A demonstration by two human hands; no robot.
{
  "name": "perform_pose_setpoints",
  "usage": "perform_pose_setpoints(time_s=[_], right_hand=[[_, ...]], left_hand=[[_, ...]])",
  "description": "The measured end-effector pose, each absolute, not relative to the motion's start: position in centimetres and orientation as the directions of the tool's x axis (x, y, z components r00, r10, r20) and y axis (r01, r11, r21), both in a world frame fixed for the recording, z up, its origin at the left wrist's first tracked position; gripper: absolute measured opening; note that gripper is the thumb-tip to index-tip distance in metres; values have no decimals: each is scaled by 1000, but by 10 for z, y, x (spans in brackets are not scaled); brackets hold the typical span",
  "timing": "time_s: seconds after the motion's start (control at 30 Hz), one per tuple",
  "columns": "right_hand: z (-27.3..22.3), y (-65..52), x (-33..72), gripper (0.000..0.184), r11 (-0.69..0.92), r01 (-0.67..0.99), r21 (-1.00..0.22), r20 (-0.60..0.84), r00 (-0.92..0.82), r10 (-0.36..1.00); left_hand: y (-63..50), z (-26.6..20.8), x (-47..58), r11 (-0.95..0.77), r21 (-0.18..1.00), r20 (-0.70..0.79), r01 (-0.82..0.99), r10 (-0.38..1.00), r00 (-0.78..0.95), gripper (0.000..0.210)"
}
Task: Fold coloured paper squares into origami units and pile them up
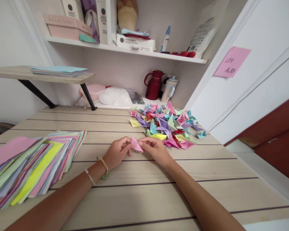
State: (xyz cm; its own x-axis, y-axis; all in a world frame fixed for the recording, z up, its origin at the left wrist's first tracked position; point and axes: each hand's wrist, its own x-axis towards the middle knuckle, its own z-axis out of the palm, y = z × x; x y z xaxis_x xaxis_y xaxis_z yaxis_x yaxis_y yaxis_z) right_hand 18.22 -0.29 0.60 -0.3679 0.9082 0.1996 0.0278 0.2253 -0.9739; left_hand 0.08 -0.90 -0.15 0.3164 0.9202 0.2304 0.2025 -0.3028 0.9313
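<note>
Between my two hands is a small pink folded paper (136,144), pointed at its top and lower right. My left hand (118,150) pinches its left side between thumb and fingers. On the other side, my right hand (156,150) grips its right edge with the thumb in front. Just beyond my right hand lies a heap of folded paper boats (163,125) in pink, purple, green, yellow, red and blue. Over to the left a fanned stack of coloured paper sheets (38,163) rests on the slatted wooden table (144,192).
A small raised shelf (69,78) on black legs holds more paper sheets (59,70) at the back left. Behind the table stand a red thermos jug (154,85), a pale bottle (169,89) and a white plastic bag (115,97). A pink note (232,62) hangs at right.
</note>
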Motion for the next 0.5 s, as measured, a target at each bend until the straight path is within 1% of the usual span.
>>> perform_pose_setpoints(time_s=[0.13,0.23,0.3,0.37,0.5], right_hand=[[6,-3,181,24,160,-65,-985,173,-402,899],[5,-2,180,23,137,-94,-986,164,-404,900],[2,-1,180,22,159,-70,-985,174,-400,900],[-2,0,182,22,204,-11,-979,191,-401,896],[-9,0,183,29,252,67,-965,198,-439,876]], left_hand=[[-6,-3,0,-267,958,220,107,921,323,17],[-6,-1,0,-251,967,221,54,920,325,16],[-7,0,1,-248,968,220,48,921,322,16],[-9,2,1,-245,967,211,69,922,325,16],[-10,1,2,-238,966,193,104,925,327,16]])
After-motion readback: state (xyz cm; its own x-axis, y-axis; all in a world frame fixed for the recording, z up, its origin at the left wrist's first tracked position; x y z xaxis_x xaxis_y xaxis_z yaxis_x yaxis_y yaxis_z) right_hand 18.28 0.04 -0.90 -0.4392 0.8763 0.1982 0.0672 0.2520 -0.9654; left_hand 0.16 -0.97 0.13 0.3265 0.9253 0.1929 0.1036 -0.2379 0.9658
